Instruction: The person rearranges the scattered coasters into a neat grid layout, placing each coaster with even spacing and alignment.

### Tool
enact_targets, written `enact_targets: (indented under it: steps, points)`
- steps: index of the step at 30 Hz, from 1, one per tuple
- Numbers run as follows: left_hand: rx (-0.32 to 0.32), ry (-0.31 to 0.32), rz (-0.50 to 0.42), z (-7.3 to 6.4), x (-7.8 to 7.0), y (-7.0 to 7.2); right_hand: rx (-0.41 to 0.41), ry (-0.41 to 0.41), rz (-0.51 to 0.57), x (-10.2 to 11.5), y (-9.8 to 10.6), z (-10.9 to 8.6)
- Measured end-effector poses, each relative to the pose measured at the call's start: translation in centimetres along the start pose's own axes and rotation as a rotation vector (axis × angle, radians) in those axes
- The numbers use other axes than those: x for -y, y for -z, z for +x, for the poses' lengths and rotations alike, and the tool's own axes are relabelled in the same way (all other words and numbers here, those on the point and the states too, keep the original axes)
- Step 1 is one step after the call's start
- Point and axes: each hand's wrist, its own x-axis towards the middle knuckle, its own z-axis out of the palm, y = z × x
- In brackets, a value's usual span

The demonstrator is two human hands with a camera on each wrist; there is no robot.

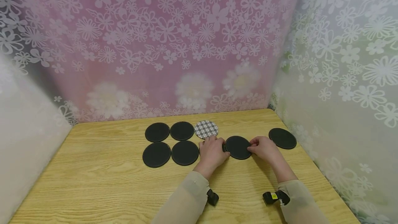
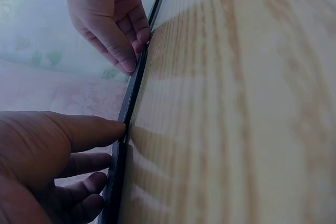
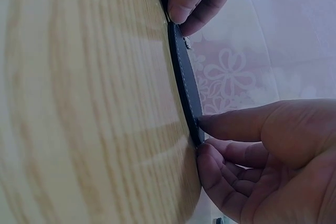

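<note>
A black round coaster (image 1: 238, 147) with a stitched rim lies at or just above the table, right of the others. My right hand (image 1: 264, 148) pinches its right edge between thumb and fingers. My left hand (image 1: 212, 151) lies over another dark coaster, mostly hidden beneath it. The left thumb (image 2: 100, 131) touches the edge where the two coasters meet, its other fingers resting on the covered coaster. In the right wrist view, the pinched coaster (image 3: 185, 80) appears nearly edge-on.
Several black coasters stand in two rows on the left, including a front one (image 1: 185, 152). A plaid white coaster (image 1: 206, 129) sits behind my left hand. Another black coaster (image 1: 282, 138) lies near the right edge of the wooden table (image 1: 93, 175). Floral curtains (image 1: 186, 44) surround the table.
</note>
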Motion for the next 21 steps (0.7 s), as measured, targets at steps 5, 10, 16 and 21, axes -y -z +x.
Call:
enact_targets:
  steps: [5, 10, 16, 21]
  points:
    - [-0.004, -0.002, -0.003, 0.01, 0.03, -0.02, 0.004, -0.004, 0.004, 0.06, 0.06, -0.07]
    - [-0.003, -0.001, -0.002, 0.00, 0.02, -0.02, 0.005, -0.004, 0.007, 0.11, 0.12, -0.13]
    - [0.001, -0.001, 0.002, 0.03, 0.02, 0.00, 0.002, -0.002, 0.005, 0.15, 0.19, -0.16]
    - [0.003, 0.003, -0.001, -0.03, -0.05, 0.03, -0.010, 0.006, -0.007, -0.04, 0.23, -0.43]
